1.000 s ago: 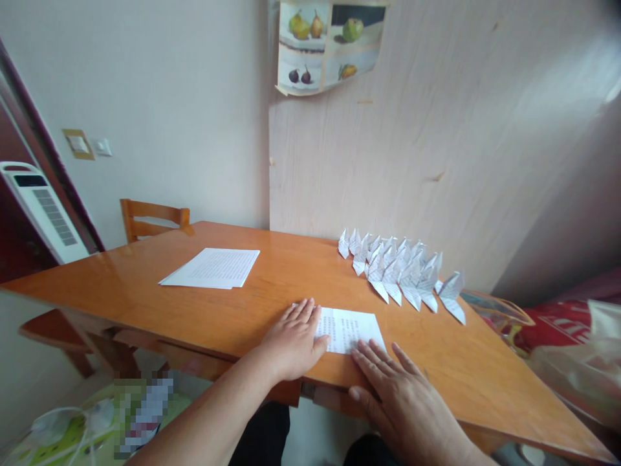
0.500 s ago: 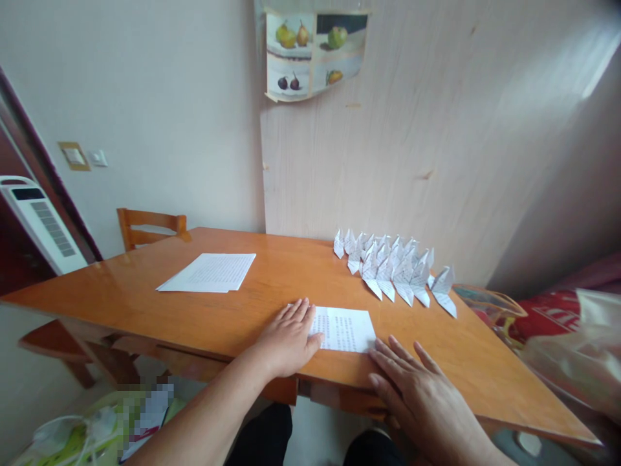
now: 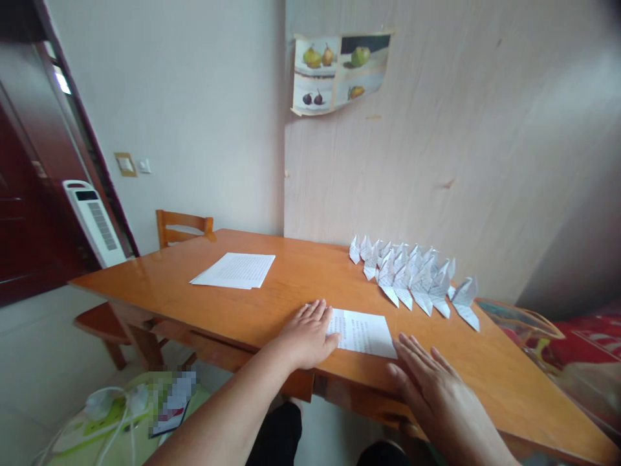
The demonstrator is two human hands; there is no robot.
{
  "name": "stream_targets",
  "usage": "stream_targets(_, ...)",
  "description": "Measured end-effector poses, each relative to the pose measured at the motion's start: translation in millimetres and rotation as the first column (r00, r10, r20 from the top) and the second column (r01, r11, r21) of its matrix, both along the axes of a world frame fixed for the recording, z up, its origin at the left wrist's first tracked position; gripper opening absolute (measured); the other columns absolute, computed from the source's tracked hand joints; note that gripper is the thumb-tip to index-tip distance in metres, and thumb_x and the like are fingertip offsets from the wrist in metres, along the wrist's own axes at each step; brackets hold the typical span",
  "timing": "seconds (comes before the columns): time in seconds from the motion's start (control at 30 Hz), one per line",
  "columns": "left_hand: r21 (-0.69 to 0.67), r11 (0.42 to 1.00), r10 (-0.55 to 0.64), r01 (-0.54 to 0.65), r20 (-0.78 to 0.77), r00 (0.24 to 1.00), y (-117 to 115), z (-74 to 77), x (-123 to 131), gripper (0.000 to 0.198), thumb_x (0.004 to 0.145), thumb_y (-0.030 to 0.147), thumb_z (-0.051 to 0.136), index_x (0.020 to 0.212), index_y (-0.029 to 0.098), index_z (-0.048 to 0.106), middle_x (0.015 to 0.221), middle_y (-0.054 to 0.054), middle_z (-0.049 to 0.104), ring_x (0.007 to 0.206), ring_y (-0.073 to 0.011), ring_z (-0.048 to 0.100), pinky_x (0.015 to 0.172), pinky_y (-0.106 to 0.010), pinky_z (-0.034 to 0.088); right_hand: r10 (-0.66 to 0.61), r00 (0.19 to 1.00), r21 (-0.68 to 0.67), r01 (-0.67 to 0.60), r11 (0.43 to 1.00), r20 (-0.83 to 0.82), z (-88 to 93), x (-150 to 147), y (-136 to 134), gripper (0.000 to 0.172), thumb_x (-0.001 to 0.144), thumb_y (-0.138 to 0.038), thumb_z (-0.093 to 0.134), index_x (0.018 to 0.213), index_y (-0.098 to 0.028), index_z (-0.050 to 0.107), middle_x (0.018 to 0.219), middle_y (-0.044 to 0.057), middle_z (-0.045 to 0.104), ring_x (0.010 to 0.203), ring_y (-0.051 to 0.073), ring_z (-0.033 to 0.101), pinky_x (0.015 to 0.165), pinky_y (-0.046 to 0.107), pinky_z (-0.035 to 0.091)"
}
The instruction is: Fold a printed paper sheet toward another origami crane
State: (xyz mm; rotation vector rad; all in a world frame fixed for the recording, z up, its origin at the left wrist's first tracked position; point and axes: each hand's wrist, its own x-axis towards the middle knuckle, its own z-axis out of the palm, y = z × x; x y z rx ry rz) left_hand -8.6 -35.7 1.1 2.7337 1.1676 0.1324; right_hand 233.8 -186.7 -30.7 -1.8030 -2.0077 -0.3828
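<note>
The left hand (image 3: 310, 335) lies flat and palm down at the lower centre of the frame, gripping nothing, its fingers stretched out close together over the left end of the sheet of paper (image 3: 366, 331). The right hand (image 3: 431, 378), lower right of centre, is spread loosely and grips nothing; its fingertips are at the sheet's right edge, though whether they touch the paper or only the table (image 3: 310, 278) I cannot tell. To keep the sheet flat and square, the left palm would do best to bear down evenly as an anchor, while the right fingers work lightly outward from it, since a sideways push could skew or buckle thin paper. The near edge sits close to the table's front, so little room is left there. Beyond, folded paper pieces (image 3: 421, 285) stand right of centre, and a stack of sheets (image 3: 235, 270) lies left of centre, both well apart from the hands.
</note>
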Motion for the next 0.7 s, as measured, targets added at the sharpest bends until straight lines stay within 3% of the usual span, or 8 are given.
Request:
stream_targets(0.13,0.009,1.000,0.001,-0.001,0.009,1.000,0,-1.6,0,0.080,0.099,0.060,0.021,0.158,0.008,0.020,0.166,-0.016,0.012,0.155,-0.0272,0.007,0.125,-0.047,0.008,0.057,0.998,-0.066,-0.056,0.996,0.012,-3.7,-9,4,0.058,0.104,-0.053,0.037,0.143,-0.014,0.053,0.149,0.011,0.047,0.141,0.031,0.040,0.116,0.063,0.031)
stream_targets(0.3,0.011,1.000,0.012,-0.012,0.018,1.000,2,-4.5,1,0.079,0.098,0.063,0.020,0.159,0.012,0.021,0.166,-0.014,0.013,0.155,-0.0277,0.007,0.124,-0.054,0.007,0.033,0.999,-0.103,-0.032,0.994,0.001,-9.0,-12,6,0.051,0.104,-0.050,0.038,0.140,-0.020,0.057,0.146,0.007,0.052,0.142,0.031,0.039,0.118,0.063,0.026)
stream_targets(0.47,0.000,0.999,0.039,-0.040,0.009,0.999,4,-2.3,1,0.078,0.096,0.066,0.019,0.159,0.019,0.023,0.166,-0.011,0.014,0.155,-0.0297,0.006,0.120,-0.065,-0.002,0.008,1.000,-0.119,-0.005,0.993,0.022,-7.0,-13,5,0.051,0.105,-0.048,0.035,0.143,-0.020,0.054,0.148,0.004,0.049,0.144,0.028,0.035,0.120,0.060,0.022)
stream_targets(0.7,0.009,0.985,0.171,-0.171,-0.008,0.985,11,0.0,-27,0.078,0.095,0.066,0.021,0.158,0.021,0.026,0.166,-0.010,0.015,0.154,-0.0356,0.003,0.115,-0.072,-0.007,0.000,1.000,-0.129,0.000,0.992,-0.004,-5.9,-15,5,0.050,0.105,-0.048,0.036,0.144,-0.021,0.054,0.148,0.005,0.050,0.145,0.027,0.035,0.121,0.059,0.021)
